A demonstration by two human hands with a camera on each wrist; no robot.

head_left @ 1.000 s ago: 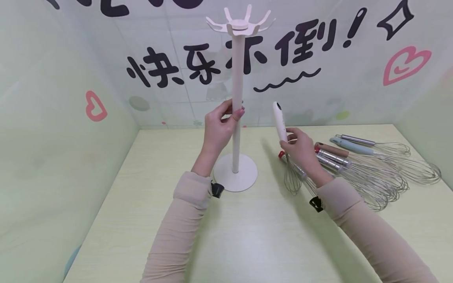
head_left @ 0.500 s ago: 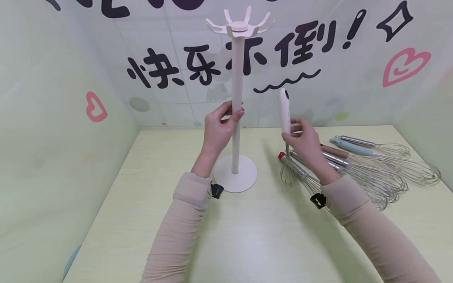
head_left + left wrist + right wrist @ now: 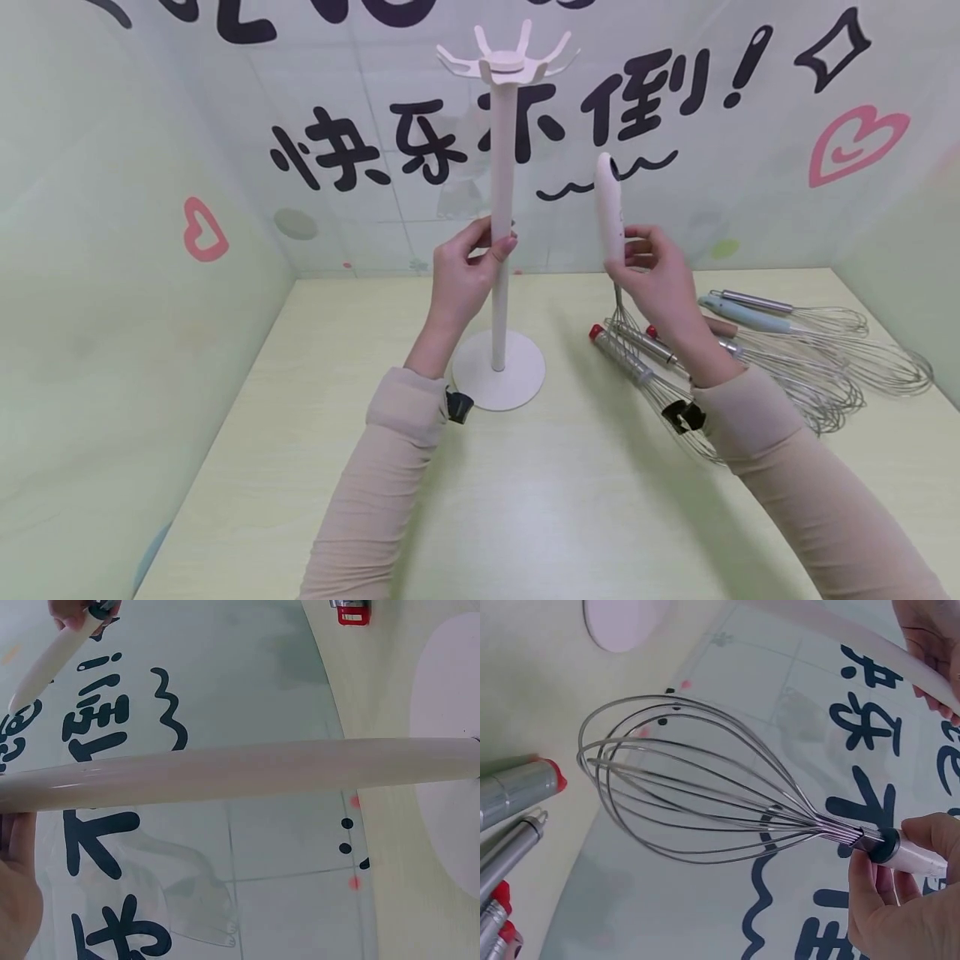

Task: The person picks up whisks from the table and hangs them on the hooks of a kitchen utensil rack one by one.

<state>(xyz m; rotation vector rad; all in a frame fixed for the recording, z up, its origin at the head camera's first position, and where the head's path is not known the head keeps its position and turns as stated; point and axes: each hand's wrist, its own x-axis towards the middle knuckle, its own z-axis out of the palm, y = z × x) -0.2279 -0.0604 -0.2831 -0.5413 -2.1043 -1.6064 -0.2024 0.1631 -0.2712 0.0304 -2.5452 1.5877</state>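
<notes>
In the head view my left hand (image 3: 461, 271) grips the white pole (image 3: 502, 175) of an upright stand, thumb in front. Its top is a ring of upturned hooks (image 3: 507, 62), and its round base (image 3: 498, 387) sits on the table. To the right, my right hand (image 3: 663, 279) holds a white-handled whisk (image 3: 610, 204), handle up and wires down. Thumb and fingertips pinch the lower handle, near the dark collar (image 3: 886, 845) in the right wrist view. The whisk's wires overlap other whisks in the head view. In the left wrist view the pole (image 3: 247, 772) runs across the picture.
Several whisks lie at the table's right, among them a red-capped metal whisk (image 3: 622, 354) and one with a light blue handle (image 3: 753, 315). A printed back wall (image 3: 337, 233) rises behind the pale wooden table (image 3: 337, 333).
My right hand has lifted the whisk upward and a little to the right, its handle ending higher against the back wall. My left hand keeps its grip on the pole.
</notes>
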